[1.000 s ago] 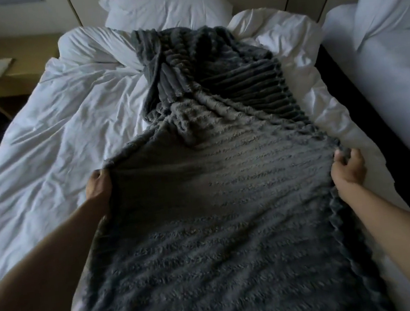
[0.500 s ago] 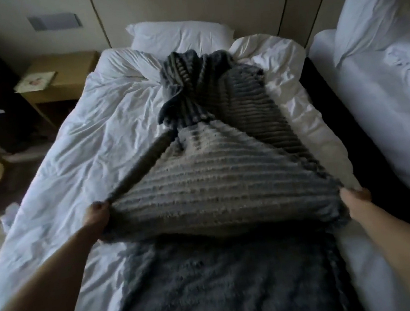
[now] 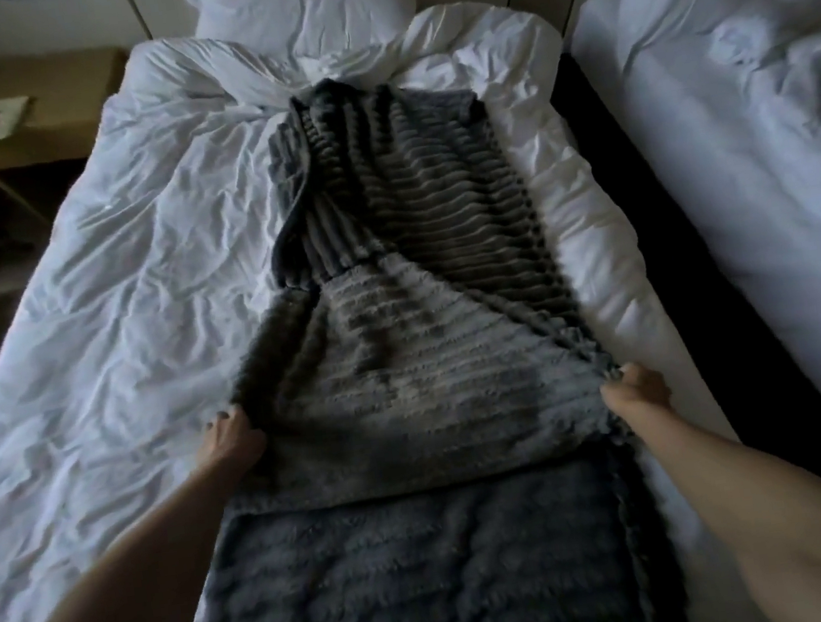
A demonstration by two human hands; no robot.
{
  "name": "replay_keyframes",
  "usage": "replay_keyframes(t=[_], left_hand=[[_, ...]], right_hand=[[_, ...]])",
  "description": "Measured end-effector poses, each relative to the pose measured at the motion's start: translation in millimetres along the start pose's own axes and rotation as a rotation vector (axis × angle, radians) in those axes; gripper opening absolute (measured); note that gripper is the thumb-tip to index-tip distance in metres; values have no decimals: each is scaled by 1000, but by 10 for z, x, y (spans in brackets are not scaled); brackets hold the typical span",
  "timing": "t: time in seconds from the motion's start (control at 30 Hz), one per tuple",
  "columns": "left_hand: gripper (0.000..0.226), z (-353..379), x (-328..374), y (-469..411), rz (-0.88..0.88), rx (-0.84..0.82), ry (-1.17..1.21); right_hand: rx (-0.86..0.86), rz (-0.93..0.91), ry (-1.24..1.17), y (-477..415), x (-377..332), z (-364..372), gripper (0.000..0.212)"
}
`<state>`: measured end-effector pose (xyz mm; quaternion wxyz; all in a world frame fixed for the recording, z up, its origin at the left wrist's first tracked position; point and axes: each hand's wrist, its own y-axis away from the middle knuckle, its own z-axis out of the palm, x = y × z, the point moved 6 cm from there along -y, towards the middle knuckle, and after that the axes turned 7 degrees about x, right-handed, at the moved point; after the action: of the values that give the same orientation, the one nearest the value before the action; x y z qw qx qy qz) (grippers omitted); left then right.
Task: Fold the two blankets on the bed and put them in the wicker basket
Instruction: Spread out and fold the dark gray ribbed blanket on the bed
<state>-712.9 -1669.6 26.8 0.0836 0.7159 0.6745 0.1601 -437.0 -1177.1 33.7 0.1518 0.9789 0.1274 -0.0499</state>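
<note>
Grey ribbed blanket [image 3: 422, 340] lies on the white bed [image 3: 127, 294], long axis running from frame bottom up toward the pillow [image 3: 299, 9] at top center. Far end bunched and narrow near the pillow, near end wide. Left hand [image 3: 230, 436] pinches the left edge of a lifted fold, right hand [image 3: 637, 386] grips its right edge. Ribs run crosswise. Second bed [image 3: 742, 166] at right, nightstand [image 3: 32, 114] upper left.
</note>
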Motion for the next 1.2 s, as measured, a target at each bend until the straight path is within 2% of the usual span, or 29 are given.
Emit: replay_keyframes(t=[0.17, 0.3, 0.4, 0.57, 0.7, 0.8, 0.87, 0.93, 1.0, 1.07, 1.2], left_hand=[[45, 85, 864, -76, 174, -119, -118], [42, 208, 1661, -201, 307, -194, -120], [38, 330, 2292, -250, 391, -241, -96], [36, 574, 3361, -319, 546, -223, -50], [33, 804, 4082, -438, 654, -205, -48], [40, 995, 4500, -491, 768, -167, -139], [49, 1129, 4757, -499, 890, -183, -227], [48, 1251, 5013, -534, 1005, -202, -311], [35, 1347, 5234, -599, 1043, -294, -336], [25, 1434, 5343, -688, 961, -516, -260], [37, 1466, 5448, -842, 849, -787, -257]], right_hand=[[9, -33, -7, -115, -100, 33, 38], [21, -47, -31, -316, -212, 103, 38], [-41, -62, -98, -531, -268, 221, 37], [-179, -144, -185, -910, -431, 480, 43], [-202, -221, -243, -1107, -592, 640, 48], [-214, -290, -300, -1270, -643, 659, 30], [-170, -295, -380, -1398, -633, 593, 19], [-108, -284, -456, -1504, -607, 529, 15], [-53, -281, -455, -1568, -553, 523, 13], [-48, -221, -434, -1592, -455, 594, 12], [-148, -157, -396, -1538, -412, 787, 9]])
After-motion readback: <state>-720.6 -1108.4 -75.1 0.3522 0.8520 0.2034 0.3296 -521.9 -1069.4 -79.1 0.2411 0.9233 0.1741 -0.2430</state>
